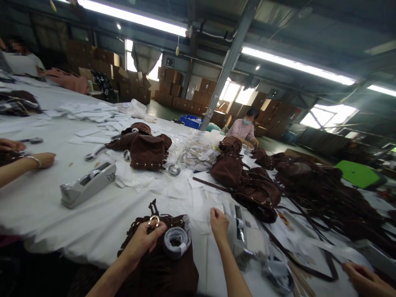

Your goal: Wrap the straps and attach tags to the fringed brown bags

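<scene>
A dark brown bag [173, 272] lies at the table's near edge, its top lined with small metal eyelets. My left hand [144, 239] is closed at the bag's top, thumb and fingers pinching a gold-coloured ring [154, 220] beside a short brown cord. A coiled strap wrapped in pale grey material [177, 242] rests on the bag, right of that hand. To the right, my right hand [219, 224] has its fingers drawn together over thin white sheets, near a tape dispenser [239, 231]; what its fingertips hold, if anything, is too small to name.
Another grey tape dispenser [88, 183] stands at the left. Brown bags [148, 152] and a large brown pile [321, 194] lie farther back. Other people's hands [46, 160] show at the left edge and right edge [365, 278]. A seated person [241, 128] works behind.
</scene>
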The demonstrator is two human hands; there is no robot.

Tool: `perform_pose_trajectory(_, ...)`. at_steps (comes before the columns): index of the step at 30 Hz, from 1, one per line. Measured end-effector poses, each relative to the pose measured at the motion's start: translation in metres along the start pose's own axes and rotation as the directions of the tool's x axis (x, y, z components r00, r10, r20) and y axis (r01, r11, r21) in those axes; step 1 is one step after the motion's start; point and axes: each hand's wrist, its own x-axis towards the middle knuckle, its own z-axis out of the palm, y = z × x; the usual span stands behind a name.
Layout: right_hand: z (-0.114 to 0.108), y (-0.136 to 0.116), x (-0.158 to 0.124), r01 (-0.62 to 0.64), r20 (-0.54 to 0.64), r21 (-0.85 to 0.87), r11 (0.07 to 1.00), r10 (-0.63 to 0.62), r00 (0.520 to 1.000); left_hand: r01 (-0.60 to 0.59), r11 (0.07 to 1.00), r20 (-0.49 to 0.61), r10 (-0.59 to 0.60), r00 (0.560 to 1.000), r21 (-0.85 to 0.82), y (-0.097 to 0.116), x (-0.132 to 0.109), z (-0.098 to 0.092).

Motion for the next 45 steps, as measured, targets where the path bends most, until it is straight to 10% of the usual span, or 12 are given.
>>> perform_pose_trajectory(9,0.005,-0.069,-0.072,-0.223,0.448,0.573,0.789,-0.073,0.891,-0.051,0.995,-0.098,0.042,0.994,-0.091,0.009,0.014,0.001)
perform_pose_trajectory(14,0.012,-0.1,-0.094,-0.18,0.509,0.563,0.807,-0.167,0.844,0.031,0.994,0.134,-0.017,0.991,-0.105,0.012,0.009,-0.003)
perform_pose_trajectory(22,0.027,-0.103,-0.116,-0.252,0.67,0.465,0.849,-0.152,0.727,-0.13,0.988,-0.011,0.132,0.991,0.087,0.016,-0.005,0.0)
perform_pose_trajectory(37,0.048,-0.101,-0.139,-0.403,0.579,0.575,0.712,-0.005,0.816,-0.153,0.966,-0.082,0.173,0.982,0.208,0.007,0.0,0.005)
perform_pose_trajectory(45,0.049,-0.102,-0.136,-0.584,0.685,0.524,0.619,0.101,0.721,-0.182,0.953,-0.074,0.206,0.976,0.243,0.004,0.005,0.003)
